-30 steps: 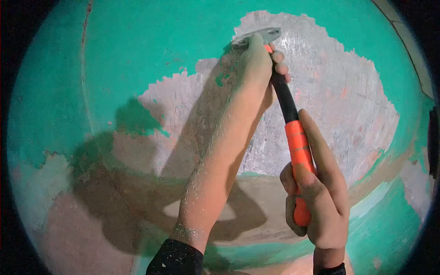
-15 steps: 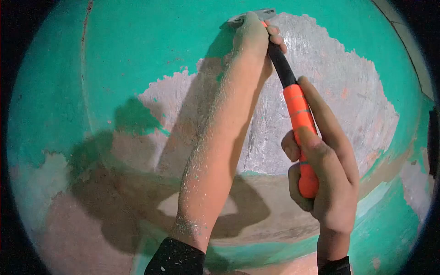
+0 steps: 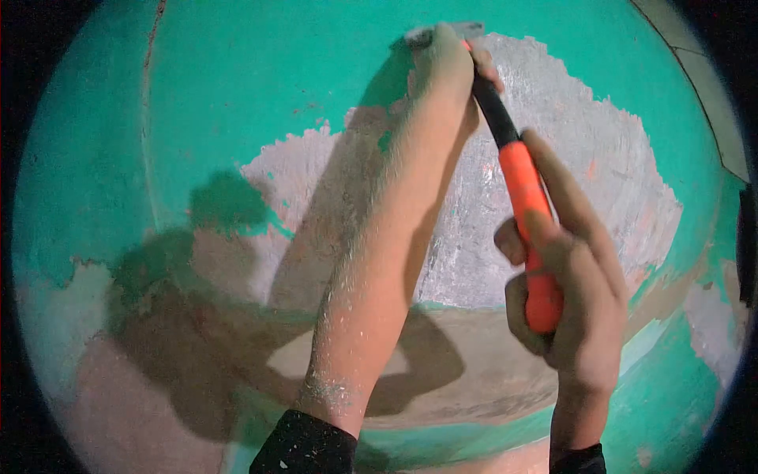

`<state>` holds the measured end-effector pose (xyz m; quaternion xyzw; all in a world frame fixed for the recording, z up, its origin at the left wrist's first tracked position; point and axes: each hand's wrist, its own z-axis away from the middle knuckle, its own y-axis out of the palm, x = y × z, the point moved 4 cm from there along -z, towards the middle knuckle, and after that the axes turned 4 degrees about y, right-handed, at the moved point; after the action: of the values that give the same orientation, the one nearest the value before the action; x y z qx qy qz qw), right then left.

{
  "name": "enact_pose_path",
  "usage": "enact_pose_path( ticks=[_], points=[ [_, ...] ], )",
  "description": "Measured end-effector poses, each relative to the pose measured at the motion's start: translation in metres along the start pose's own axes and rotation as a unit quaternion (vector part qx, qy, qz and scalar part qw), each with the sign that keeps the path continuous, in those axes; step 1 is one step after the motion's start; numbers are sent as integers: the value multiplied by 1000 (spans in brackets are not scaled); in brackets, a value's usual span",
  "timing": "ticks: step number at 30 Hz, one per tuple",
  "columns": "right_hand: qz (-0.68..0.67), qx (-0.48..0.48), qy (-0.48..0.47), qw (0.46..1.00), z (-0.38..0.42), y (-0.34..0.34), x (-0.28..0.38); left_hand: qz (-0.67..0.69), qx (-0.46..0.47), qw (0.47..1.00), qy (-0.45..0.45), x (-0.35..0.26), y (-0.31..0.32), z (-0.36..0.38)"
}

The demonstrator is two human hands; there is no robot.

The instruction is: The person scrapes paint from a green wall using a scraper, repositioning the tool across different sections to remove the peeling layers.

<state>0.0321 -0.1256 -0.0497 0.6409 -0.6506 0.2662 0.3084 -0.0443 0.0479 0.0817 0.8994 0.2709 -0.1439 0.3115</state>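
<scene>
A long-handled scraper [image 3: 497, 114] with an orange grip, a black shaft and a grey metal head leans across the wall. My left hand [image 3: 448, 67] is closed around its upper end, just below the head, which lies against the green paint. Lower down, my right hand [image 3: 580, 296] wraps the orange grip, the index finger stretched along the shaft. Under the tool spreads a bare greyish patch [image 3: 584, 166] with ragged paint edges. Pale flakes cling to my left forearm. The blade's edge is blurred and partly hidden by my left hand.
Green painted wall [image 3: 237, 79] surrounds the patch, with a vertical crack [image 3: 147, 87] at left. A brownish ledge or band [image 3: 489, 363] runs below it. More bare areas show at lower left and far right. My shadow falls across the left side.
Both hands and the scraper have shifted slightly to the right, the head a little lower too. Both hands keep their hold.
</scene>
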Motion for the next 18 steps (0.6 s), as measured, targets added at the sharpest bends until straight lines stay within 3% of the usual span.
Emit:
enact_pose_path(
  ticks=[5,6,8,11,15,18],
  points=[
    [8,12,1,1000,8,-4,-8,-32,13,999,10,19,-12,23],
    [6,18,2,1000,13,-5,-12,4,-35,999,-26,21,-15,39],
    [-8,26,0,1000,8,-1,-18,-62,-38,997,-20,10,-13,39],
    [-26,31,25,999,0,4,-13,-23,-26,999,19,-4,-6,23],
    [-44,82,46,995,23,2,-57,-126,-46,991,-25,11,-31,55],
    [-118,125,111,979,55,3,-97,-95,-60,989,-100,26,-55,101]
  ],
)
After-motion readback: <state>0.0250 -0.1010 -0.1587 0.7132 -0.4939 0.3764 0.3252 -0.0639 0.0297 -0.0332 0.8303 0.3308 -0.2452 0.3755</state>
